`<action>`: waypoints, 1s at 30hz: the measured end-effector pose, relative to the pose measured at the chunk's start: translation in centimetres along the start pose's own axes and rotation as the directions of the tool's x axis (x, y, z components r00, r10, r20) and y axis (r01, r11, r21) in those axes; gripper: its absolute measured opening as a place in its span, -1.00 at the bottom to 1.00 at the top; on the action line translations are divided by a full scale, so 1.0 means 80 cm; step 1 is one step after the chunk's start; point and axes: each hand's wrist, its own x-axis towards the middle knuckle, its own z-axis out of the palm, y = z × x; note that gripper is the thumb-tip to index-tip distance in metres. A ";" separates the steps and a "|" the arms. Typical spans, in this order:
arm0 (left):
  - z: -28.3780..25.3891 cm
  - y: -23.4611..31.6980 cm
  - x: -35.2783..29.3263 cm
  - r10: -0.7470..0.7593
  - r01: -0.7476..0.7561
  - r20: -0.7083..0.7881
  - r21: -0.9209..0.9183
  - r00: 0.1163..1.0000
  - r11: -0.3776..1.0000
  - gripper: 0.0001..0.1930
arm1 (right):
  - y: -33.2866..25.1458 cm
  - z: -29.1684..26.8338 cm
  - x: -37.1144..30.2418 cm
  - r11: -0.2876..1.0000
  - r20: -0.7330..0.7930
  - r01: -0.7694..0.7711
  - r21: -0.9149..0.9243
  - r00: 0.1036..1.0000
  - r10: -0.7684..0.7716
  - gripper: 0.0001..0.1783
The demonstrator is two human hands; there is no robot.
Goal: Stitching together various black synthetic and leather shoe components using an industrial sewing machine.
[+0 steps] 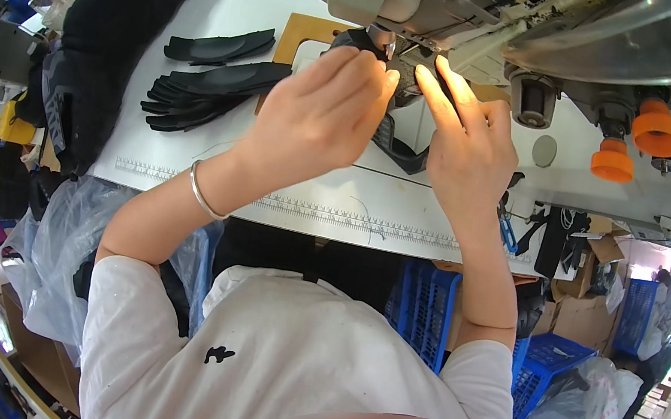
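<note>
Fingers of the left hand are curled and bunched beside the needle, and I can't tell whether they pinch the black piece lying there; over on the right hand, two fingers stretch forward, slightly parted, the others folded! That piece sits right under the head of the sewing machine. A curved black strip hangs between the hands, more black pieces lie stacked to the left, and a printed ruler runs along the table's near edge.
</note>
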 end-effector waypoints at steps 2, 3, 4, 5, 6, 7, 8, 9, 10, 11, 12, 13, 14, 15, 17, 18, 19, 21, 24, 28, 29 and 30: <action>-0.001 0.009 -0.001 0.056 -0.058 0.014 0.206 0.998 0.977 -0.63 | -0.003 -0.001 -0.001 0.999 0.021 -0.041 0.020 0.999 0.041 -0.29; 0.000 0.012 -0.001 0.052 -0.053 0.013 0.206 0.999 0.977 -0.63 | -0.003 0.000 -0.002 0.999 0.024 -0.038 0.020 0.999 0.037 -0.29; 0.000 0.014 0.000 0.049 -0.054 0.027 0.226 0.998 0.973 -0.65 | -0.003 0.002 -0.004 0.998 0.006 -0.036 0.044 0.999 0.036 -0.28; 0.001 0.016 0.001 0.046 -0.055 0.041 0.247 0.998 0.968 -0.66 | -0.003 0.003 -0.006 0.997 -0.011 -0.035 0.068 0.999 0.036 -0.27; 0.002 0.015 0.000 0.044 -0.052 0.040 0.246 0.998 0.968 -0.66 | -0.004 0.002 -0.006 0.997 -0.010 -0.033 0.067 0.999 0.034 -0.27; 0.004 0.015 -0.001 0.045 -0.048 0.020 0.269 0.999 0.962 -0.68 | -0.005 0.000 -0.006 0.996 0.007 -0.044 0.073 0.999 0.043 -0.27; 0.005 0.014 -0.001 0.047 -0.045 0.000 0.292 0.999 0.955 -0.70 | -0.007 -0.001 -0.006 0.995 0.024 -0.055 0.079 0.998 0.053 -0.26; 0.005 0.012 -0.001 0.048 -0.046 0.000 0.290 0.999 0.956 -0.70 | -0.008 -0.002 -0.006 0.995 0.024 -0.057 0.078 0.998 0.055 -0.26; 0.004 0.009 -0.001 0.051 -0.051 0.007 0.262 0.999 0.964 -0.70 | -0.009 -0.003 -0.006 0.996 0.025 -0.059 0.069 0.998 0.057 -0.26; 0.003 0.007 -0.001 0.055 -0.056 0.014 0.233 0.998 0.971 -0.71 | -0.010 -0.004 -0.005 0.996 0.026 -0.061 0.060 0.998 0.059 -0.26; 0.002 0.005 -0.001 0.055 -0.057 0.015 0.233 0.998 0.971 -0.71 | -0.011 -0.004 -0.005 0.996 0.026 -0.062 0.061 0.998 0.060 -0.26; 0.003 0.002 0.000 0.082 -0.078 -0.008 0.225 0.997 0.971 -0.75 | -0.013 -0.004 -0.005 0.996 0.019 -0.068 0.061 0.998 0.067 -0.26; 0.003 -0.001 0.000 0.108 -0.099 -0.030 0.218 0.994 0.971 -0.79 | -0.014 -0.004 -0.005 0.995 0.013 -0.074 0.062 0.997 0.074 -0.25; 0.003 -0.002 0.001 0.109 -0.100 -0.030 0.217 0.994 0.971 -0.79 | -0.015 -0.005 -0.005 0.995 0.013 -0.076 0.061 0.997 0.075 -0.25; 0.001 -0.007 0.000 0.111 -0.104 -0.030 0.175 0.993 0.979 -0.80 | -0.019 -0.008 -0.007 0.995 0.026 -0.089 0.041 0.996 0.088 -0.26; 0.000 -0.010 -0.001 0.110 -0.103 -0.030 0.178 0.994 0.979 -0.80 | -0.022 -0.008 -0.008 0.995 0.026 -0.086 0.043 0.996 0.085 -0.26; -0.001 -0.013 -0.003 0.087 -0.086 -0.004 0.132 0.996 0.987 -0.72 | -0.025 -0.007 -0.009 0.996 0.025 -0.088 0.029 0.996 0.087 -0.26; -0.002 -0.019 -0.005 0.065 -0.067 0.023 0.088 0.998 0.994 -0.64 | -0.030 -0.007 -0.009 0.996 0.023 -0.089 0.017 0.996 0.088 -0.25; -0.002 -0.026 -0.005 0.094 -0.095 0.013 0.057 0.995 0.994 -0.61 | -0.034 -0.009 -0.010 0.996 0.043 -0.091 0.006 0.995 0.091 -0.24; -0.001 -0.038 0.000 0.124 -0.123 -0.015 0.018 0.992 0.992 -0.70 | -0.042 -0.008 -0.012 0.995 0.051 -0.099 -0.030 0.994 0.100 -0.23; 0.000 -0.042 0.002 0.145 -0.145 -0.033 0.017 0.989 0.989 -0.77 | -0.045 -0.007 -0.013 0.993 0.046 -0.099 -0.058 0.994 0.102 -0.23; 0.000 -0.044 0.002 0.145 -0.144 -0.034 0.017 0.989 0.989 -0.77 | -0.047 -0.008 -0.011 0.993 0.046 -0.098 -0.059 0.994 0.101 -0.23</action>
